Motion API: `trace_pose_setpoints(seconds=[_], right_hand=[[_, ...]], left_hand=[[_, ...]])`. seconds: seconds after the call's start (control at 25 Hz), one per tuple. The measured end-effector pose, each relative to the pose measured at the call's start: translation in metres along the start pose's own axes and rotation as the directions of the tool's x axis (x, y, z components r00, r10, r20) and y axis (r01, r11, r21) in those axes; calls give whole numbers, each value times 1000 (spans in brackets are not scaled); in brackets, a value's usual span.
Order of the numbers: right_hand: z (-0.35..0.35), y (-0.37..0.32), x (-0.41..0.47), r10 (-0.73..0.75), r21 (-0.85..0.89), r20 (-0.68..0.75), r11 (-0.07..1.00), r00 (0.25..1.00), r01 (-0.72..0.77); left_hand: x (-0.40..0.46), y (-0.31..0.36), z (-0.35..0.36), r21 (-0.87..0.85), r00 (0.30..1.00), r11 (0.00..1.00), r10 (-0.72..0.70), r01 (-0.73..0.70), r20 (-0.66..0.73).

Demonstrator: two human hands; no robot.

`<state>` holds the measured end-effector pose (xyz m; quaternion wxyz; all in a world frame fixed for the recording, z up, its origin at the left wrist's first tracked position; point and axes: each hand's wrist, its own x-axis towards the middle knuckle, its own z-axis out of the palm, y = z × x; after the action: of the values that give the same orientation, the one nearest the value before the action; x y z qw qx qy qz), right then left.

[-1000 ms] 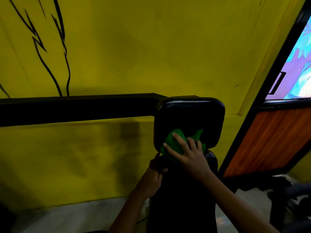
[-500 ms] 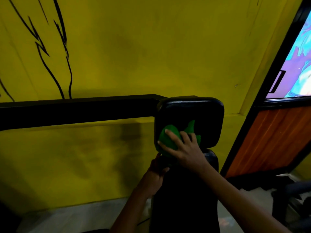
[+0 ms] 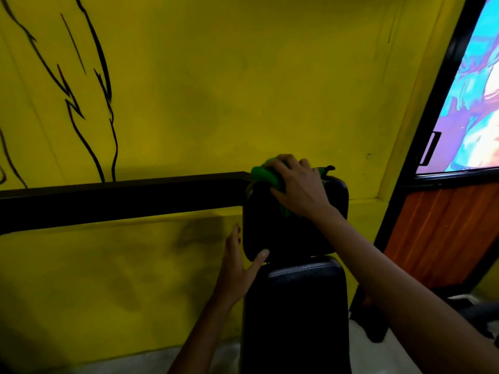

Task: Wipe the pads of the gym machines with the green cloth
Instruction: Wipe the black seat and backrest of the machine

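On my head view, my right hand (image 3: 298,188) curls over the green cloth (image 3: 266,176) on the upper pad's (image 3: 294,233) top far edge. My left hand (image 3: 237,268), fingers straight, touches that pad's left side above the lower pad (image 3: 297,314).

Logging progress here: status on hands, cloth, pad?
Right hand presses cloth on upper pad's top edge. Left hand open, thumb on pad's lower corner. Nothing in the way.
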<state>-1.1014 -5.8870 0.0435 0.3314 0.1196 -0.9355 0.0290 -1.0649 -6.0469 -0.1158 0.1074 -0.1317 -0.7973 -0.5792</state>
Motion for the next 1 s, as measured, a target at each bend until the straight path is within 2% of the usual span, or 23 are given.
trace_pose_setpoints(seconds=[0.04,0.12,0.2,0.28,0.32,0.36,0.44,0.52,0.6,0.68,0.76,0.8,0.88,1.0], right_hand=[[-1,-3,3,-56,-53,40,997,998,58],[-2,8,5,-93,-72,93,992,991,100],[-6,39,5,46,-48,146,998,988,-39],[-16,73,6,272,-23,178,962,946,-272],[-19,78,4,337,-34,193,941,922,-337],[-19,75,4,344,-67,188,939,920,-337],[-16,47,4,238,-93,166,970,957,-226],[-11,15,4,84,-39,174,996,981,-78],[-11,15,3,29,-8,168,1000,985,-28],[-13,42,1,107,-16,161,994,981,-106],[-13,79,-7,280,29,149,957,948,-287],[-13,92,-11,374,96,149,916,915,-390],[-13,104,-15,473,176,163,850,866,-497],[-11,100,-12,421,127,200,884,885,-449]], left_hand=[[9,16,-3,31,994,996,91,-89,-57],[27,45,-10,158,948,943,308,-294,-77],[44,59,-14,313,908,862,420,-399,3],[55,62,-14,418,889,795,451,-439,76],[60,61,-13,449,880,770,465,-454,92],[64,63,-14,471,881,758,462,-452,103],[72,68,-18,517,891,736,433,-437,136],[74,71,-22,571,886,693,439,-441,151],[73,78,-24,590,884,671,428,-449,187],[71,83,-27,586,891,678,401,-444,210],[73,85,-30,601,895,668,380,-440,233],[75,86,-30,633,891,632,378,-447,252],[85,89,-23,717,847,476,425,-510,320],[106,100,3,769,759,236,479,-595,441]])
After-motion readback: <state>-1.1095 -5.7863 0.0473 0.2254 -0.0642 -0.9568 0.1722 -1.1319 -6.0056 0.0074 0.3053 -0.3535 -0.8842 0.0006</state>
